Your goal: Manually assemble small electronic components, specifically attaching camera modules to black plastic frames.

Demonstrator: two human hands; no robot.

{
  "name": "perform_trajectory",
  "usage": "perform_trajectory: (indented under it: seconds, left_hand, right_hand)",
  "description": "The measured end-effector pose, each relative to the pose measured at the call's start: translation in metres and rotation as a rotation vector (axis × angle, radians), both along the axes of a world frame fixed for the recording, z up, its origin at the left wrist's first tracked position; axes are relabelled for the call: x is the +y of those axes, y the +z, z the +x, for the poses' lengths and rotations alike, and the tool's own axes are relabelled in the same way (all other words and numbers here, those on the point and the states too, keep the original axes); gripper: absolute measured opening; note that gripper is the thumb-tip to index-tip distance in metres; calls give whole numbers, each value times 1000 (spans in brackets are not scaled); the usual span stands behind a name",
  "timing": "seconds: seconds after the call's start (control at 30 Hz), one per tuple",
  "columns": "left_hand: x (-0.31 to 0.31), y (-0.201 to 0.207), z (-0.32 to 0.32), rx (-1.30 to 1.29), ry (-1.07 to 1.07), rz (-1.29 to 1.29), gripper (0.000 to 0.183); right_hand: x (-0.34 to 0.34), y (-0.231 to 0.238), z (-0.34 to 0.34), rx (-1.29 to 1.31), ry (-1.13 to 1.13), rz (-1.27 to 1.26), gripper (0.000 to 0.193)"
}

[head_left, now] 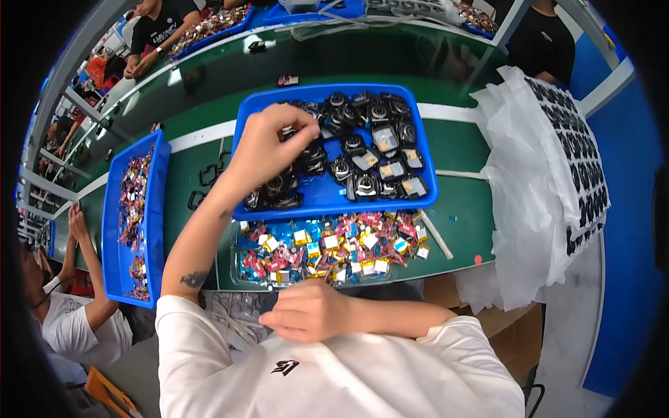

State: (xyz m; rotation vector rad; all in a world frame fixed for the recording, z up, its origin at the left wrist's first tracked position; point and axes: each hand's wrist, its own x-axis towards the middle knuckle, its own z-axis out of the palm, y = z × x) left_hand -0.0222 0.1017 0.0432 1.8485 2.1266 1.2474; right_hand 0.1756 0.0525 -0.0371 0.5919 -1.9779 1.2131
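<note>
My left hand (275,143) reaches over a blue tray (327,207) of black housings with round dial-like centres (366,185). Its thumb and fingertips are pinched together above the tray's left half; whatever may be between them is hidden. Some housings at the tray's right show grey and tan flat faces (392,169). At the table's front edge my right hand (306,311) is closed, fingers curled, close to my shirt. Anything inside it is hidden. Just beyond it, a clear shallow tray (240,275) holds many small pink, yellow and white parts (334,244).
Left stands a long blue bin (159,209) of similar small parts, beside black frames (208,174). On the right are stacked white sheets (516,153) and a panel of black pieces (582,160). A white strip (436,235) lies on the green table (460,251). Other people sit around.
</note>
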Motion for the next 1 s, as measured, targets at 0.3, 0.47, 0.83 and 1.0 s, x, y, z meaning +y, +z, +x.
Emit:
perform_trajectory:
  seconds: [0.3,0.47,0.83,1.0]
  left_hand:
    - [-61,-23,43,238,-425,73,9]
    - [-57,-30,46,279,-367,90,14]
    - [-49,-38,48,395,-442,66,10]
    - [-57,-33,45,294,-455,98,14]
  right_hand:
    - [1,-3,-5,163,-73,238,26]
    - [2,0,0,195,-45,173,20]
    - [31,24,9,217,-200,154,17]
    - [74,39,17,6,-656,236,26]
